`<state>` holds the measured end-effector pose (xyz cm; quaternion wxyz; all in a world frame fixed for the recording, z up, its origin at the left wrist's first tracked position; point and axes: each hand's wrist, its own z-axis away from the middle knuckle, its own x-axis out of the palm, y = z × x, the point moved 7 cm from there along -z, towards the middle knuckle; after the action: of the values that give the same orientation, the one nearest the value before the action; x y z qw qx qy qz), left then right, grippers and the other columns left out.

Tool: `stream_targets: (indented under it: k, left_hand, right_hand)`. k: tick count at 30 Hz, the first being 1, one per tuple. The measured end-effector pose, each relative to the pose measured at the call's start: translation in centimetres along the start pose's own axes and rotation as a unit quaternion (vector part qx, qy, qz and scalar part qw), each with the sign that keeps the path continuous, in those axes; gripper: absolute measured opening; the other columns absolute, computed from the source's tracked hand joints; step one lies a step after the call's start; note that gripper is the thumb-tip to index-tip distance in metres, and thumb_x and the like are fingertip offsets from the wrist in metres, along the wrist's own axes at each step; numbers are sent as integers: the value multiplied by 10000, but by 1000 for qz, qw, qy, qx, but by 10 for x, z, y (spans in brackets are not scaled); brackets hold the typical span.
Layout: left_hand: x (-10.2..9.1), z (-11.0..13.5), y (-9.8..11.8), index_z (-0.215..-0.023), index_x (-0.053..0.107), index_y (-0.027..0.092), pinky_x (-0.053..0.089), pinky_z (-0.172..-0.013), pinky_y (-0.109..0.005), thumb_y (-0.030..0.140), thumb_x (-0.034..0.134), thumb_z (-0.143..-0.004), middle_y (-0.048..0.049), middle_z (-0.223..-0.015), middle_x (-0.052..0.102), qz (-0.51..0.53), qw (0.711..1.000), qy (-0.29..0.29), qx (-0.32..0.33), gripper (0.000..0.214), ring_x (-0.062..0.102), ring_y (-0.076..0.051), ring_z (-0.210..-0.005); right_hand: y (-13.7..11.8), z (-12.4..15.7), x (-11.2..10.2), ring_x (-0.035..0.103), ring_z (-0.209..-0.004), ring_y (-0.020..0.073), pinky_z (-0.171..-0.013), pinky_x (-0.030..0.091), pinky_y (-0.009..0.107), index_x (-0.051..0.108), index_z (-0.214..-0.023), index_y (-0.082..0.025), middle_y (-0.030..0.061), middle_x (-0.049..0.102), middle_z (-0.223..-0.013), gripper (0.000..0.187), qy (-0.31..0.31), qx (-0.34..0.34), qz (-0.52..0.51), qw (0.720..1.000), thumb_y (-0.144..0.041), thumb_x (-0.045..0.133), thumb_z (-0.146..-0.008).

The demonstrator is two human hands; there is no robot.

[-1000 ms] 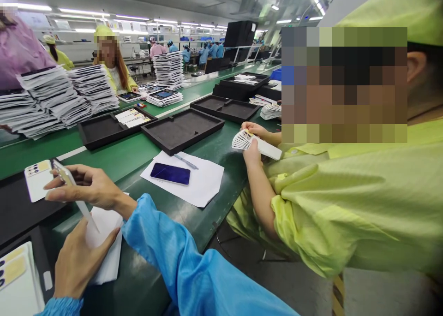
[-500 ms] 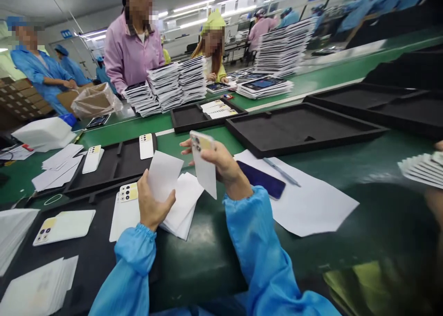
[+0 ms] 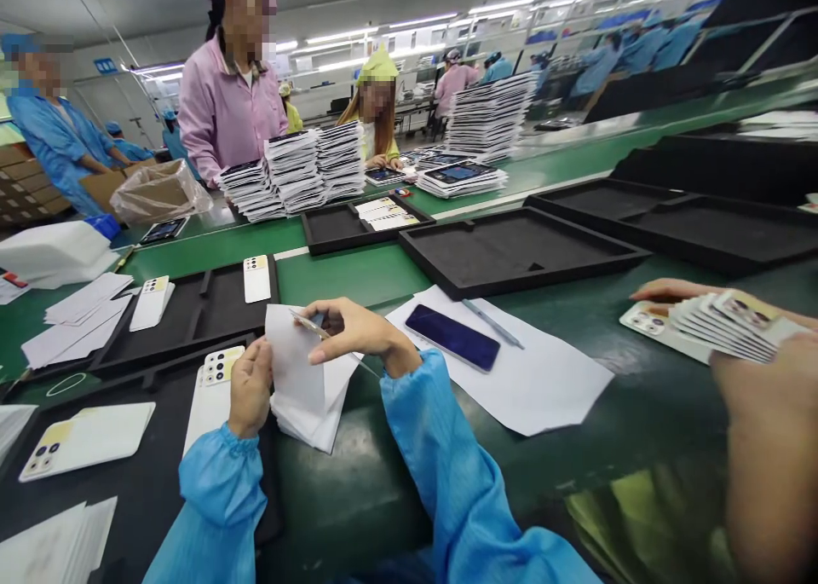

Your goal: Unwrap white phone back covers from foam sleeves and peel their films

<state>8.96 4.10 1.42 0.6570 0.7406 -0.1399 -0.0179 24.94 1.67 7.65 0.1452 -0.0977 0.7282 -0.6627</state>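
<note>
Left to right: black foam tray (image 3: pixel 150 482), recessed to seat white-backed phones (image 3: pixel 210 401); left hand (image 3: pixel 250 388) clenching white paper sheets (image 3: pixel 290 371) upright over the green conveyor belt (image 3: pixel 358 277); right hand (image 3: pixel 361 332) pinching a thin phone (image 3: pixel 310 323) edge-on against them; dark blue phone (image 3: pixel 452 338) set apart, padded by a paper sheet (image 3: pixel 550 388).
</note>
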Motion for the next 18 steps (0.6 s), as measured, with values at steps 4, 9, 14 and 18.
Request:
stream_targets:
  k: [4, 9, 14, 18]
  left_hand:
    - [-8, -2, 4, -813, 703, 133, 568, -700, -330, 544, 754, -661, -81, -772, 716, 45, 998, 8, -38, 441, 686, -246, -823]
    - [-12, -1, 6, -731, 707, 137, 557, -620, -315, 517, 828, -558, -64, -677, 704, 41, 997, 19, -68, 435, 683, -244, -747]
    - [-18, -2, 7, -675, 691, 124, 543, -619, -307, 520, 875, -465, -58, -651, 693, 64, 993, 59, -73, 485, 670, -221, -690]
    - [-27, -5, 3, -662, 675, 119, 526, -620, -291, 498, 895, -438, -32, -601, 662, 87, 990, 83, -70, 492, 644, -182, -634]
  right_hand:
    - [4, -1, 10, 451, -650, 108, -584, 348, 242, 641, -1008, -173, -41, 538, -727, 655, -53, 9, 49, 997, -440, 882, -460]
    - [6, -6, 19, 469, -701, 124, -621, 379, 253, 636, -1022, -178, -24, 549, -789, 668, -74, 9, 56, 996, -466, 876, -469]
    - [-1, -2, 17, 456, -675, 112, -603, 373, 248, 624, -991, -179, -39, 511, -762, 624, -70, -2, 28, 997, -418, 876, -472]
    - [-4, 1, 17, 502, -718, 119, -642, 403, 246, 613, -973, -177, -32, 553, -803, 590, -74, -8, -16, 997, -350, 875, -474]
